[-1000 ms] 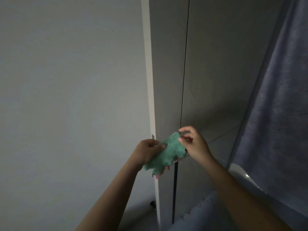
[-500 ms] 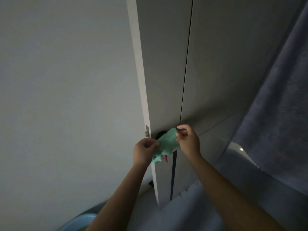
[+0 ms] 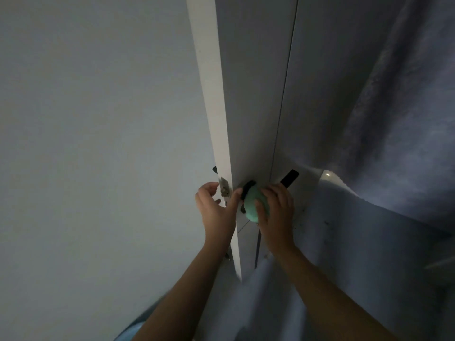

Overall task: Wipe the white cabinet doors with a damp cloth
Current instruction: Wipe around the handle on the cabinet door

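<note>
While right hand point(image 3: 275, 212) fingers curl, gripping green cloth point(image 3: 254, 205) on cabinet door point(image 3: 251, 94) at 6 o'clock, left hand point(image 3: 216, 210), fingers spread, steadies edge. Risk: door swings, cloth slips.

Right hand point(image 3: 275, 212) presses green cloth point(image 3: 254, 205) on cabinet door point(image 3: 248, 94), apparently over a handle.
</note>
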`<state>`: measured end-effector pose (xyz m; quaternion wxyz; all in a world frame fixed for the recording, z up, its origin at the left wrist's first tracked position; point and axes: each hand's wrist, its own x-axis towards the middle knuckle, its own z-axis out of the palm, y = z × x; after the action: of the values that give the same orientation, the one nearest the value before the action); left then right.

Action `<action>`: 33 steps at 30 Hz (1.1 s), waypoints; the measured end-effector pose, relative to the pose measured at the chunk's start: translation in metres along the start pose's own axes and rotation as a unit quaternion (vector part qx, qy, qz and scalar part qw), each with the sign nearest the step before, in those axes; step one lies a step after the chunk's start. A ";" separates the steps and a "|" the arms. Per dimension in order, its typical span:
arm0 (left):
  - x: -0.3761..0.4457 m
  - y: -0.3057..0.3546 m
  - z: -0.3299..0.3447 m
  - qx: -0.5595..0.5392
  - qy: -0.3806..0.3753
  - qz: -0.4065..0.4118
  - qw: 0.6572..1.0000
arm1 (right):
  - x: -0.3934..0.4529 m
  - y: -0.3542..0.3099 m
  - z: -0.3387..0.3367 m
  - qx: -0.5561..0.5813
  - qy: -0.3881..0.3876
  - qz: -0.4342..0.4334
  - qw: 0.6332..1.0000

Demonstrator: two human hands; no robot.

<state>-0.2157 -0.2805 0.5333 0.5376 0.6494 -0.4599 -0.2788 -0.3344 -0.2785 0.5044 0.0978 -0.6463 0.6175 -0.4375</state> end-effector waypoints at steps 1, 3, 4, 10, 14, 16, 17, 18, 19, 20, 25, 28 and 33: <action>0.002 -0.001 0.002 -0.005 -0.011 0.009 1.000 | 0.000 0.002 0.001 -0.018 0.001 -0.017 1.000; 0.004 -0.003 0.004 -0.017 -0.021 0.021 0.999 | 0.002 0.007 0.001 -0.057 -0.004 -0.053 0.997; 0.005 -0.003 0.005 -0.023 -0.019 0.024 0.999 | 0.003 0.010 0.001 -0.071 -0.012 -0.067 0.995; 0.011 0.003 0.006 -0.023 -0.030 0.020 0.999 | 0.027 0.028 -0.008 -0.094 -0.088 -0.049 0.990; 0.007 0.010 0.010 -0.044 -0.017 0.002 0.999 | 0.022 0.018 0.004 -0.116 -0.061 -0.043 0.990; 0.003 0.013 0.013 -0.065 -0.001 0.001 0.998 | 0.018 0.020 0.004 -0.132 -0.062 -0.081 0.986; 0.002 0.013 0.015 -0.077 -0.001 -0.003 0.997 | 0.021 0.025 0.002 -0.140 -0.068 -0.102 0.983; 0.002 0.014 0.016 -0.083 -0.008 -0.009 0.996 | 0.025 0.031 -0.002 -0.144 -0.073 -0.114 0.980; 0.002 0.014 0.018 -0.086 -0.014 -0.018 0.996 | 0.030 0.037 -0.007 -0.150 -0.082 -0.117 0.978; 0.000 0.014 0.020 -0.090 -0.015 -0.026 0.995 | 0.036 0.042 -0.011 -0.162 -0.094 -0.115 0.975; -0.007 0.016 0.031 -0.087 0.011 -0.021 0.996 | 0.045 0.030 -0.007 -0.165 -0.070 -0.105 0.978; -0.009 0.017 0.037 -0.079 0.042 -0.019 0.996 | 0.028 0.023 0.001 -0.161 -0.042 -0.159 0.973; -0.008 0.017 0.041 -0.068 0.066 -0.027 0.995 | 0.045 0.045 -0.008 -0.139 -0.042 -0.254 0.956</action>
<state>-0.2597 -0.2915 0.5377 0.6022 0.6404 -0.3854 -0.2805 -0.3783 -0.3252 0.4996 -0.0820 -0.8068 0.4828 -0.3304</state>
